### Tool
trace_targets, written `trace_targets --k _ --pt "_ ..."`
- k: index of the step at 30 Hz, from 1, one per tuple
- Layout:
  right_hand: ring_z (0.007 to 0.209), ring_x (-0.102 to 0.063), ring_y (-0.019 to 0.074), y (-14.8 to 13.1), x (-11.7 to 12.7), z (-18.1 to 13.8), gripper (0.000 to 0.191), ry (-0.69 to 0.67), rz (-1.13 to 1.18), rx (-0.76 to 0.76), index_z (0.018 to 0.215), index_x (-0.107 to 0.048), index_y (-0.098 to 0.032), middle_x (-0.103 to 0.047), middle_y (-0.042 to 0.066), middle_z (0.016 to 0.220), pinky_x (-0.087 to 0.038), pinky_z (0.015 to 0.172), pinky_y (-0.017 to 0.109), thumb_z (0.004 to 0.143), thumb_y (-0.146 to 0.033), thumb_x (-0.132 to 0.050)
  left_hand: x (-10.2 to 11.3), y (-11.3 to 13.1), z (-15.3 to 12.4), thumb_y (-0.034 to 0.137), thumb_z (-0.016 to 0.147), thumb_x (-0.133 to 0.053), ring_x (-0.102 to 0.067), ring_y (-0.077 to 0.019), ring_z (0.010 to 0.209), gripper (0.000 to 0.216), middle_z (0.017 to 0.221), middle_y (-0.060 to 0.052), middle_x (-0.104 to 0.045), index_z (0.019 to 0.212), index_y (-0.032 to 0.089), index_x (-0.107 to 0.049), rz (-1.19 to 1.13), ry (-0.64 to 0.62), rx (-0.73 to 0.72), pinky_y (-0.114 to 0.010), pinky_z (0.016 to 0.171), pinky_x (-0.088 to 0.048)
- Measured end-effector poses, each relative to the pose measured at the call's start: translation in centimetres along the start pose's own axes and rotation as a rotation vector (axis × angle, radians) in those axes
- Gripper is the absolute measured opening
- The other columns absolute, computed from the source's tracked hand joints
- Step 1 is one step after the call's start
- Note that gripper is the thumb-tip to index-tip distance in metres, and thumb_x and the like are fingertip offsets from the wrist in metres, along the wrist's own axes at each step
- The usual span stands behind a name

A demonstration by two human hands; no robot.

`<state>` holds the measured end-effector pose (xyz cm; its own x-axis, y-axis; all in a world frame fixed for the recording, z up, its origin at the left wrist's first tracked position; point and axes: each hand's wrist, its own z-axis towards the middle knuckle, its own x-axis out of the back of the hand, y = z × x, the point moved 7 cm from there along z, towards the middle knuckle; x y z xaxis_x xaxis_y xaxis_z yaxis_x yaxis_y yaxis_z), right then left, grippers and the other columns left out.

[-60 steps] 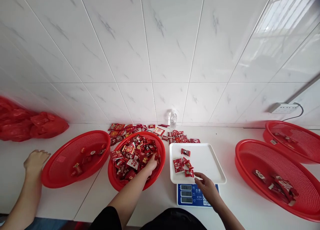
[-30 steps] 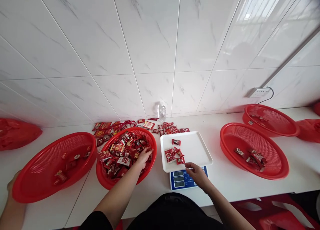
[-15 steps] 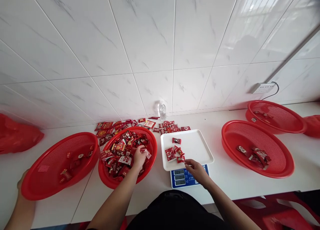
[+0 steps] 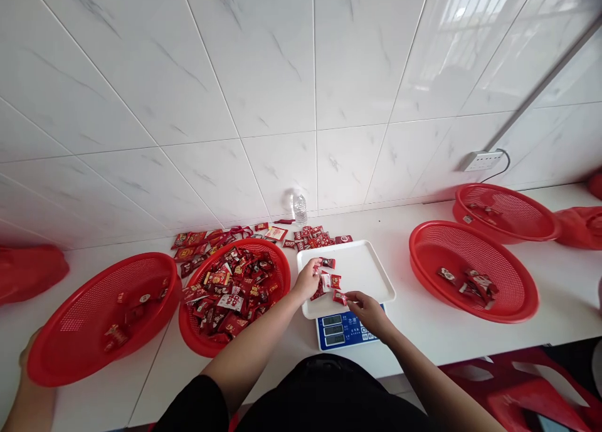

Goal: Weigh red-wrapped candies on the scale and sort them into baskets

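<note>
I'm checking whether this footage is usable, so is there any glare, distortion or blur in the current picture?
In the head view, bright glare lies on the upper-right wall tiles; the leftmost red basket looks stretched near the frame edge; no strong blur stands out, but print on the packet in the right hand is too small to read.

Four red baskets (image 4: 433, 250), one white tray (image 4: 362, 269), one scale (image 4: 348, 331), one bottle (image 4: 300, 207)
</note>
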<state>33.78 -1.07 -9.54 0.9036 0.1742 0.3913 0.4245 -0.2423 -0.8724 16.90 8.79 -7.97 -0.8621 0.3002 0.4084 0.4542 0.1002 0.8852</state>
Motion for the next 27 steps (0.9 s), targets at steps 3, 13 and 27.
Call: trace_targets --k 3,13,27 --pt "0.088 -0.063 0.0195 -0.5 0.2 0.9 0.035 0.028 -0.115 0.035 0.107 -0.061 -0.023 -0.067 0.005 0.105 -0.049 0.074 0.031 0.083 -0.041 -0.043 0.4 -0.2 1.0 0.007 0.076 -0.050 -0.047 -0.0197 0.120 0.057 0.132 -0.006 -0.050 0.131 0.021 -0.041 0.082 -0.070 -0.041 -0.032 0.102 -0.034" --pt "0.132 -0.027 0.0269 -3.9 -1.6 8.9 0.048 0.045 -0.359 0.147 0.131 -0.045 -0.022 -0.039 0.006 0.142 -0.026 0.106 0.041 0.083 -0.025 -0.046 1.0 -4.4 -0.2 0.014 0.080 -0.055 -0.043 -0.0219 0.125 0.067 0.136 -0.010 -0.046 0.141 0.022 -0.028 -0.005 -0.110 0.034 -0.034 0.104 -0.032" --pt "0.119 -0.047 0.0271 0.0 -0.1 4.9 0.053 0.014 -0.377 0.031 0.130 -0.045 -0.020 -0.043 0.011 0.136 -0.038 0.098 0.040 0.079 -0.034 -0.051 1.2 -3.7 -2.6 0.014 0.076 -0.056 -0.034 -0.0224 0.131 0.069 0.142 -0.008 -0.038 0.139 0.021 -0.031 -0.021 -0.110 -0.075 -0.038 0.110 -0.026"
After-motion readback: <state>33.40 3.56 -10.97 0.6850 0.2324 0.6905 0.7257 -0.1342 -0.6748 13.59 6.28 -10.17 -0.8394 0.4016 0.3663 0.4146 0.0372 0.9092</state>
